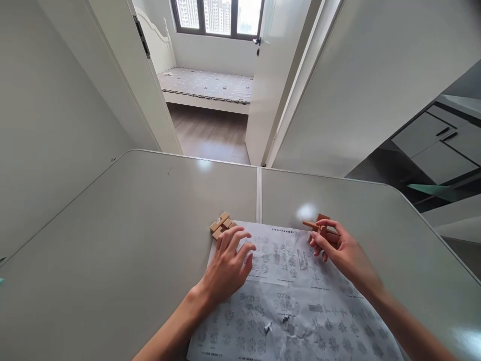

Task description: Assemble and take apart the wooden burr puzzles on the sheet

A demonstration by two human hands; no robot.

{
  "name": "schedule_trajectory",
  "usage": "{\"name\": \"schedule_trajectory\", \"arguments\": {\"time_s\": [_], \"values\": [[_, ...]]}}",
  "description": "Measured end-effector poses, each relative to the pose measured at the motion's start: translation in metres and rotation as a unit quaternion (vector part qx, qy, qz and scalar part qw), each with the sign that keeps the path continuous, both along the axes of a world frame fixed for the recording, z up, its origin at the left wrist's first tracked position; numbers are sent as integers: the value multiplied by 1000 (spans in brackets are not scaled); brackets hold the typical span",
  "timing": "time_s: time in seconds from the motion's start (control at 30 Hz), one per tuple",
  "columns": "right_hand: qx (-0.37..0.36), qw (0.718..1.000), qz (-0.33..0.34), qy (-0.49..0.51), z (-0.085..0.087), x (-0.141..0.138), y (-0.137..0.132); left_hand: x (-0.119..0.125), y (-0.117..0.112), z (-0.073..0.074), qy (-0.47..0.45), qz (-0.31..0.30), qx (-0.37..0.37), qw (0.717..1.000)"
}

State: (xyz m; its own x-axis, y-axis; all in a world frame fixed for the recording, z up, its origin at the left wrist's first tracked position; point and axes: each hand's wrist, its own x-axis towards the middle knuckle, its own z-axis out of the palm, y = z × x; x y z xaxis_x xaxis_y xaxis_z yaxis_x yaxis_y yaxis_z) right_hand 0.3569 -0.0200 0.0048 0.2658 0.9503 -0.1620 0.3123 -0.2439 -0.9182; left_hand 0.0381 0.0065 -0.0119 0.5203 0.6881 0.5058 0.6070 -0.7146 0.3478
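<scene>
A crumpled printed sheet of diagrams [293, 301] lies on the pale grey table [124, 240]. My left hand [230, 260] rests flat on the sheet's upper left corner with its fingers spread, the fingertips just short of a light wooden interlocking puzzle [221, 224]. My right hand [334, 248] is at the sheet's upper right corner, fingers curled round a darker reddish-brown wooden puzzle [319, 226] made of crossed sticks. Part of that puzzle is hidden behind my fingers.
A seam [258, 193] splits the table into two halves. Beyond the far edge an open doorway [210, 125] leads to a room with a bed platform and a window. Dark cabinets [436, 145] stand at the right.
</scene>
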Motion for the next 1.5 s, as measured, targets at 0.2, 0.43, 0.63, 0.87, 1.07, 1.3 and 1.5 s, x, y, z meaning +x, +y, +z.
{"name": "schedule_trajectory", "arguments": {"time_s": [0.2, 0.43, 0.63, 0.87, 1.07, 1.3, 1.5], "values": [[20, 999, -44, 0, 6, -17, 4, 0, 1, 4, 1, 5, -18, 1000], [68, 996, -48, 23, 21, -38, 2, 0, 2, 7, -1, 6, -30, 1000], [68, 986, 68, 139, 27, -65, 3, 1, 4, 14, -26, -1, -64, 998], [26, 944, 200, 261, 7, -90, 6, -5, 1, 8, -125, 5, -116, 985], [3, 925, 235, 297, -13, -95, 4, -13, -5, 9, -161, -29, -226, 960], [18, 947, 242, 211, -19, -98, -3, -11, -2, 16, -202, -73, -312, 925], [47, 950, 260, 165, -19, -103, -2, -8, -4, 16, -258, -86, -373, 887]]}}
